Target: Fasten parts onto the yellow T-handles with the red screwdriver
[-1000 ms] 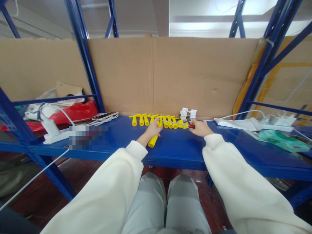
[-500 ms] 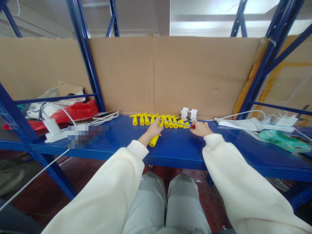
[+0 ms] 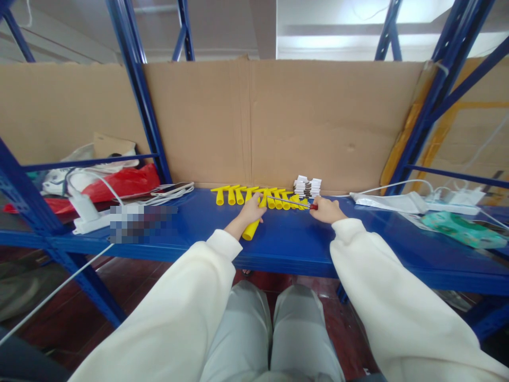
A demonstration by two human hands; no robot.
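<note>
My left hand (image 3: 251, 209) is closed round a yellow plastic T-shaped piece with a hollow, flared tube (image 3: 250, 231) that points toward me. My right hand (image 3: 326, 209) grips the red handle of a screwdriver (image 3: 292, 201). Its thin metal shaft reaches left to the upper part of the held piece, where the exact contact is too small to tell. Behind my hands a row of similar yellow pieces (image 3: 231, 198) lies along the back of the shelf. Small yellow parts (image 3: 300, 203) lie in a heap beneath and behind the shaft.
Stacked white small parts (image 3: 315, 188) stand against the cardboard panel (image 3: 318, 122). At left lie a power strip (image 3: 95, 222), a red bag (image 3: 123, 183) and cables. A white packet (image 3: 392, 202) and a green packet (image 3: 463, 229) rest at right. Blue uprights (image 3: 145, 101) frame the shelf.
</note>
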